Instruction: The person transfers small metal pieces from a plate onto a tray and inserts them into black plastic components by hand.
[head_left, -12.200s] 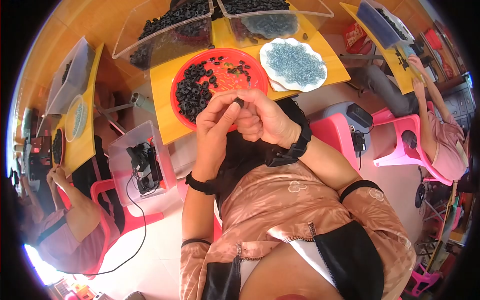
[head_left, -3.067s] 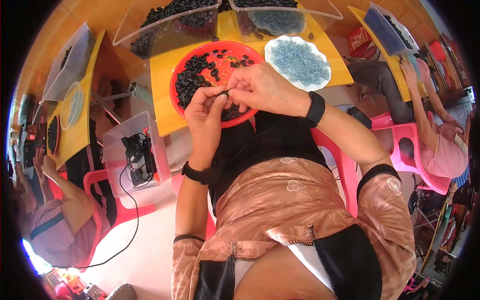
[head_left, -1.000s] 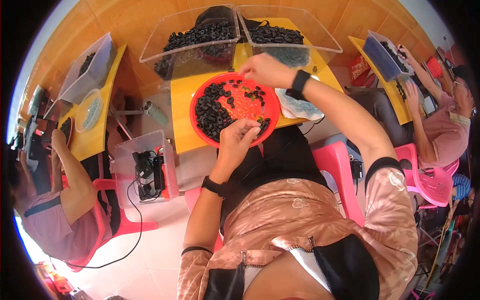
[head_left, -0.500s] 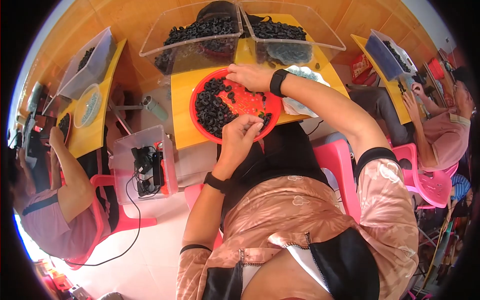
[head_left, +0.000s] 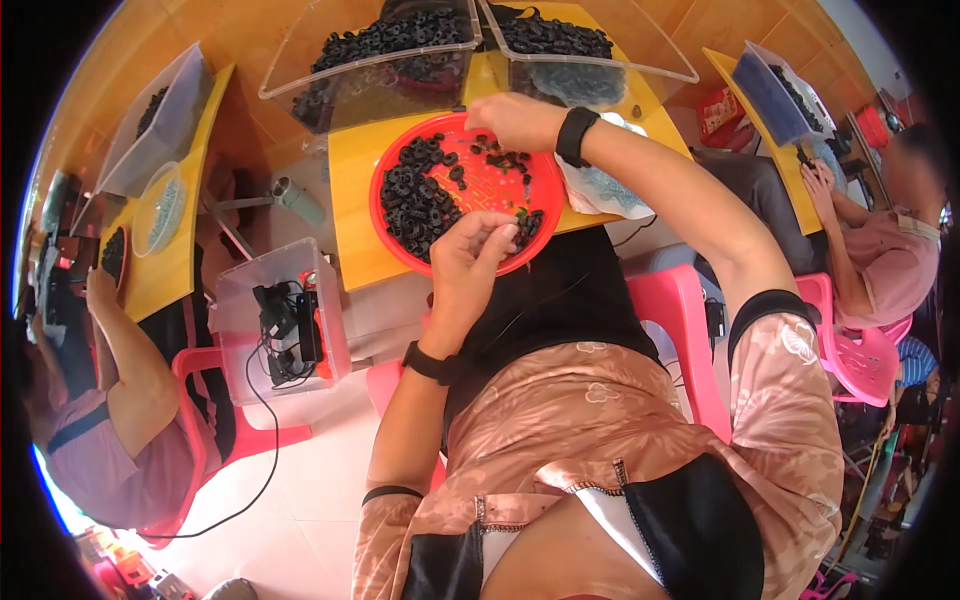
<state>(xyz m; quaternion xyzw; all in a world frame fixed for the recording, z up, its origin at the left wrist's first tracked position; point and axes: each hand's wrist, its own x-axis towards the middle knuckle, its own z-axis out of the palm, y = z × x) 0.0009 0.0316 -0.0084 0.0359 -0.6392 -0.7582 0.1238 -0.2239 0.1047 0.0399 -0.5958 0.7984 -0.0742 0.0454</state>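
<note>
A round red tray (head_left: 497, 200) holds a heap of small black ring-shaped parts (head_left: 415, 205) on its left side. Smaller dark bits (head_left: 505, 158) lie at its far right, and more (head_left: 528, 228) at its near right. My left hand (head_left: 470, 262) is over the tray's near edge, thumb and fingertips pinched together; whatever they hold is hidden. Over the far rim, my right hand (head_left: 512, 122) has its fingers curled closed and pointing down. Its fingertips are partly hidden, and I cannot make out anything between them. One small black piece (head_left: 460, 109) sits just left of those fingers.
Two clear bins (head_left: 385, 95) of black parts stand at the back of the yellow table (head_left: 350, 225). A white bag (head_left: 605, 185) of small greyish pieces lies right of the tray. A clear box (head_left: 235, 320) with cables is at lower left. People sit at tables on both sides.
My right hand has shifted a little right and away along the far rim, uncovering more dark bits. My left hand keeps its pinch in nearly the same place. The whole view has tilted slightly.
</note>
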